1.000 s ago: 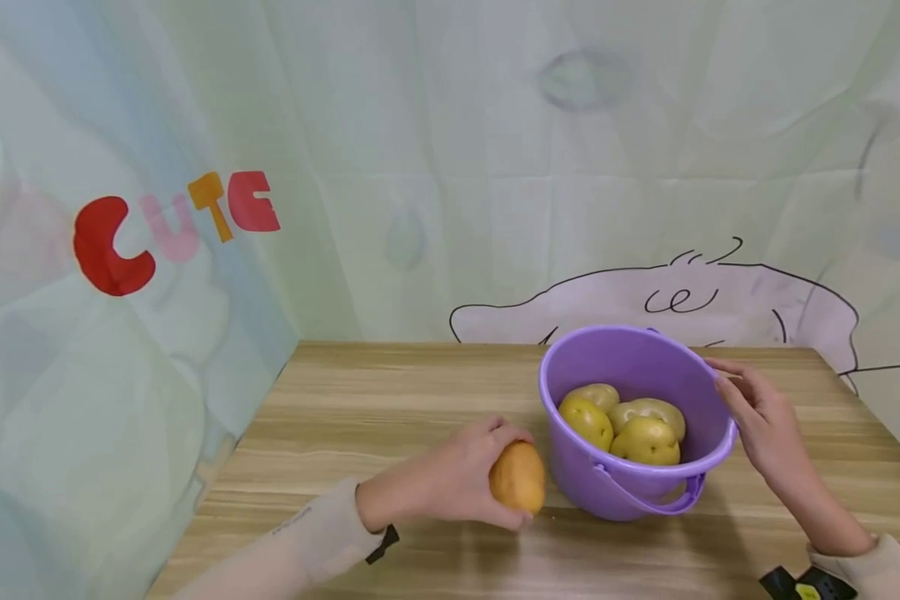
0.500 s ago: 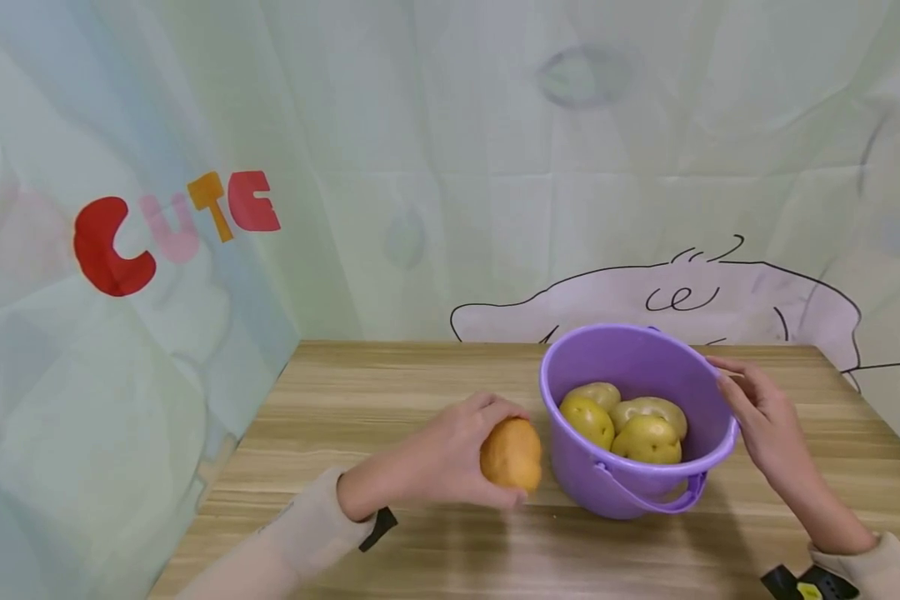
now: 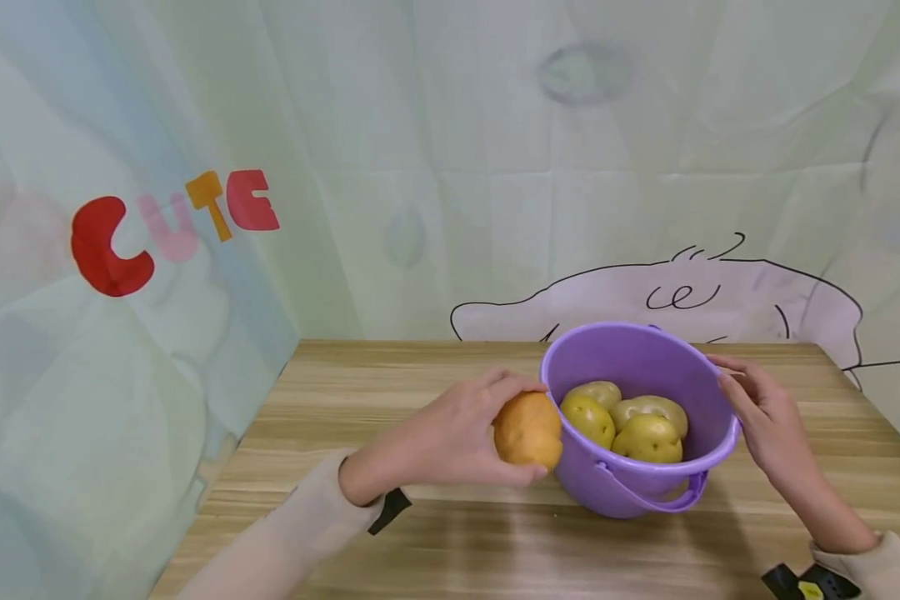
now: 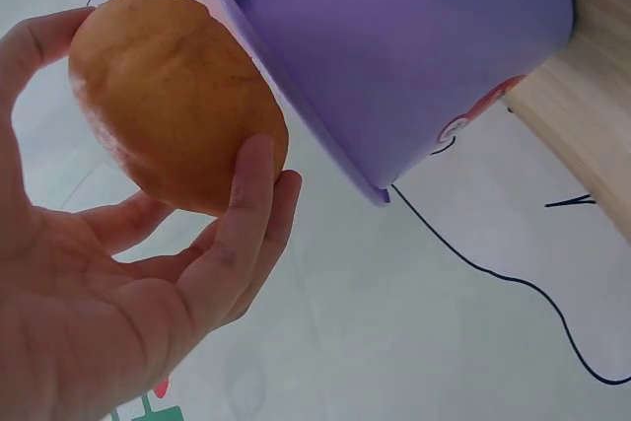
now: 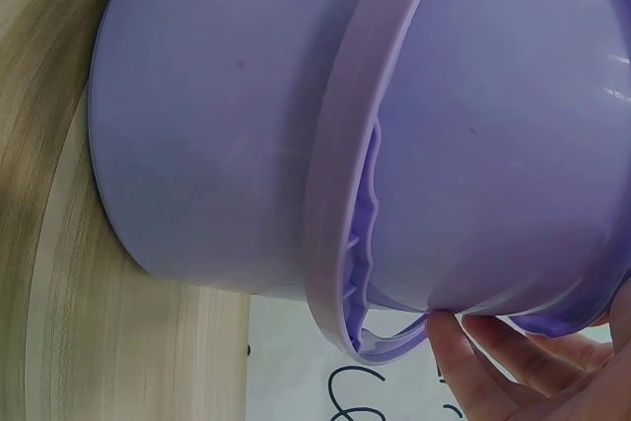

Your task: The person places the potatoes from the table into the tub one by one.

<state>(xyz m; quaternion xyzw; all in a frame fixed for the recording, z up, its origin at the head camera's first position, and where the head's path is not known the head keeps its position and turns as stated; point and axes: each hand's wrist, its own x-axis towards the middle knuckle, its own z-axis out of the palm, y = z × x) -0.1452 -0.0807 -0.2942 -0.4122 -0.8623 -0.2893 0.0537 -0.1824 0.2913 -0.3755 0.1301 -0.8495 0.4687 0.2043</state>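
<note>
In the head view my left hand (image 3: 457, 433) grips an orange, lumpy, potato-shaped thing (image 3: 528, 431) between thumb and fingers, raised over the table. It hangs right at the left side of a purple bucket (image 3: 581, 471), just below the rim. Inside the bucket lie several yellow potatoes (image 3: 648, 440). My right hand (image 3: 768, 421) holds the bucket's far right rim, and in the right wrist view its fingertips (image 5: 449, 337) touch the outer wall. The left wrist view shows the orange thing (image 4: 177, 96) close beside the bucket rim, fingertips spread around it.
The bucket stands on a wood-grain table (image 3: 390, 375). Its purple handle (image 3: 667, 505) hangs down at the front. Behind and to the left hang pale printed curtains (image 3: 390, 167) with coloured letters and a cartoon outline.
My left hand has lifted the orange thing from low beside the bucket up towards its rim, ending slightly further right. The right hand and the bucket have stayed in place.
</note>
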